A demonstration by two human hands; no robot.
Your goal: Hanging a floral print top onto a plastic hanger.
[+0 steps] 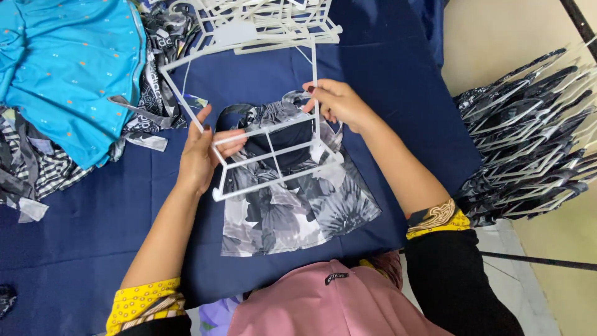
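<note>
Head view. The left hand (pixel 200 155) has its fingers closed around the left side of a white plastic hanger (pixel 273 158); the right hand (pixel 336 102) pinches the hanger's upright bar near the top. The hanger is held just above a grey floral-print garment (pixel 305 211) spread flat on the blue-covered counter (pixel 74 236). A turquoise garment (pixel 68 68) lies at upper left, and stacked white hangers (pixel 261 22) at top.

**Quick look at our outfit**

We've got bare forearms, with yellow patterned cuffs over black sleeves. The left hand (pixel 200 155) and right hand (pixel 336 102) both show dark nail polish. A pink head covering with a small dark tag sits at the bottom.
</note>
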